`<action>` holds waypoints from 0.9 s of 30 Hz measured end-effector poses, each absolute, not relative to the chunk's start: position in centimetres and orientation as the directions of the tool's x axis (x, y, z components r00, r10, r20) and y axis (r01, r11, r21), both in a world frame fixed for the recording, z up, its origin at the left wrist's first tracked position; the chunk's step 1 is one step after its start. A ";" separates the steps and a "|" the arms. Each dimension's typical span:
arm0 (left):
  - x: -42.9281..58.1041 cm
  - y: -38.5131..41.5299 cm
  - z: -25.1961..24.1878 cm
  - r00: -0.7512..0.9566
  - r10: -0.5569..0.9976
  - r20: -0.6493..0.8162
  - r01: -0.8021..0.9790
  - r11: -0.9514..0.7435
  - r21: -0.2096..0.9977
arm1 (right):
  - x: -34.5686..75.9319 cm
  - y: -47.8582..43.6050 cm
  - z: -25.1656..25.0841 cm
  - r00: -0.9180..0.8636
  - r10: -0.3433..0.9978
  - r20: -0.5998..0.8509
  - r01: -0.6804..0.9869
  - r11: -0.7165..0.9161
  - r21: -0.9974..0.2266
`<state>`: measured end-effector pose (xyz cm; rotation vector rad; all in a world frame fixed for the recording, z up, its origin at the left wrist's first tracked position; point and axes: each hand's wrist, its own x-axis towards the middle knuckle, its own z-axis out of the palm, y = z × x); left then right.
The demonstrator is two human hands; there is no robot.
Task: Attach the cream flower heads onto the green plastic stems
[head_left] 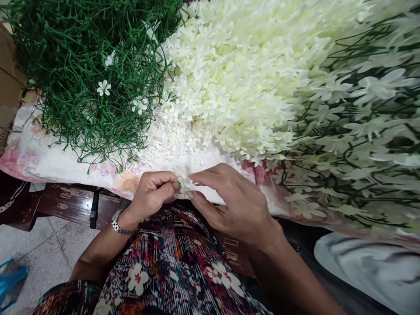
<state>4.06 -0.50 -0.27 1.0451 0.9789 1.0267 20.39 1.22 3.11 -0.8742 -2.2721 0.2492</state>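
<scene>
Near the front edge of the padded cloth, my left hand [153, 192] pinches a small white artificial flower [184, 185] at its green stem end. My right hand [234, 203] comes in from the other side, with thumb and forefinger tips around the petals. Its other fingers are partly hidden behind the forefinger. Just beyond my hands lies a pile of white thread-like stems [167, 135]. Behind that spreads a large heap of white flower heads [236, 83]. A mass of green plastic stems [88, 65] lies to the left, with several white flowers on it.
Flowered green sprays [357, 131] fill the right side and hang over the edge. The floral cloth [72, 157] covers the work surface. A cardboard box [9, 74] stands at the far left. A brown wooden piece [72, 199] and a blue object [13, 280] are lower left.
</scene>
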 end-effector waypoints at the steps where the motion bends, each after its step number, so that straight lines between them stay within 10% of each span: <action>1: 4.1 -0.4 -0.1 0.240 0.962 -0.131 -0.166 0.173 0.971 | 20.4 1.2 3.0 -0.532 0.656 0.535 0.529 0.751 -0.395; 20: 4.4 0.4 0.2 0.269 0.963 0.028 0.113 -0.060 0.992 | 20.0 1.9 1.0 -0.602 0.570 0.559 0.460 0.820 -0.341; 27: 4.2 0.4 0.6 -0.043 0.998 -0.052 -0.277 0.038 0.960 | 20.7 0.9 2.2 -0.411 0.698 0.586 0.483 0.712 -0.510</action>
